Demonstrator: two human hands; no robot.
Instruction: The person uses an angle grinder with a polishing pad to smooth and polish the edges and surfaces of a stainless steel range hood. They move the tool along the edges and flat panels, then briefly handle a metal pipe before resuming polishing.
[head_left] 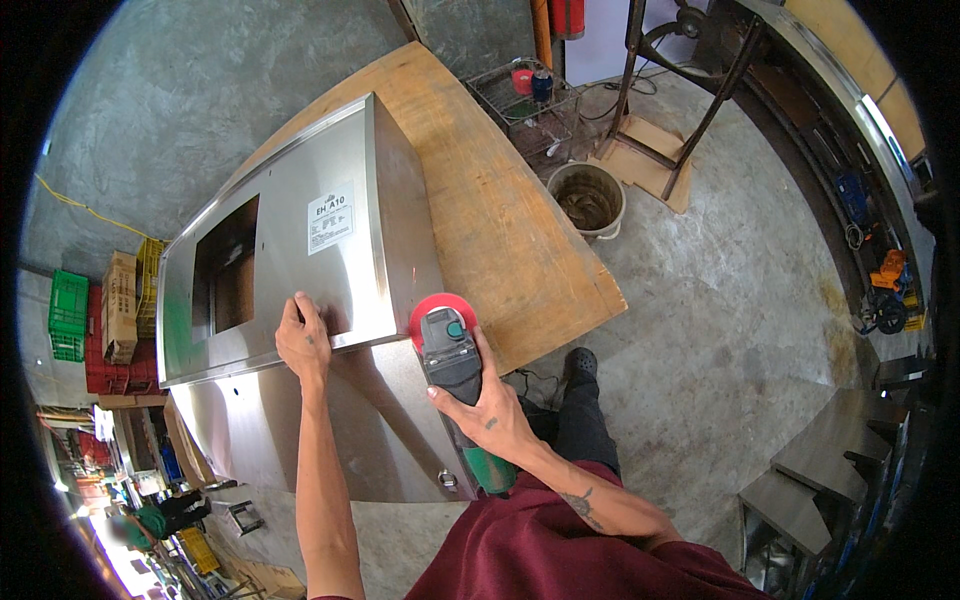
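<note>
Grasping grinder point(450, 368) at corner of cabinet point(285, 180) in right grip point(492, 412); with left grip point(305, 345) curled over cabinet, cannot tell if empty. Judging grinder heavy, stiff; hold around middle.

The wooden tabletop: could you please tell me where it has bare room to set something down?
Bare wood lies between the steel box and the edge facing the bucket; it is crowded by the box's corner, where the right hand holds the grinder.
</note>
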